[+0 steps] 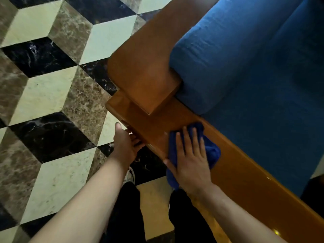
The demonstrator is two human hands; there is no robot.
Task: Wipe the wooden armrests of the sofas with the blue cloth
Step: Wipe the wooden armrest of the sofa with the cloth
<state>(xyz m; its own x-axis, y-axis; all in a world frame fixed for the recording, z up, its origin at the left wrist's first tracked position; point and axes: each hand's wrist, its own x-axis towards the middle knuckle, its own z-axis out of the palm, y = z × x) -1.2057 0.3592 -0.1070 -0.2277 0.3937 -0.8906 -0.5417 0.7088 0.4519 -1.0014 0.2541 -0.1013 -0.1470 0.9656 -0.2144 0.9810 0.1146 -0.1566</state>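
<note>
Here the right hand (pixel 191 160) lies flat on the blue cloth (pixel 209 148), fingers straight and slightly spread, pressing it down onto the wooden armrest (pixel 154 127) of the sofa. The cloth is bunched under the palm; one fold shows beyond the fingertips, another hangs over the near edge of the wood below the wrist. The left hand (pixel 126 142) reaches along the outer side of the same armrest, thumb up and fingers seemingly at the wood's edge, holding nothing; whether it actually braces there cannot be told, as the fingers are partly hidden.

The cloth appears soft, light and limp, likely a microfibre weave. It would fold or slide under the palm rather than keep its shape, so a flat, spread hand over its middle looks the sound way to drive it; pinching a corner would only drag a tail.

The armrest is rigid and looks glossy, with a bright sheen further along its length, towards the lower right. Such a finish probably lets the cloth glide easily, so steady downward pressure matters more than force.

A raised wooden block (pixel 145 74) sits just beyond the cloth, beside the blue seat cushion (pixel 245 64). The patterned marble floor (pixel 43 93) lies to the left.
</note>
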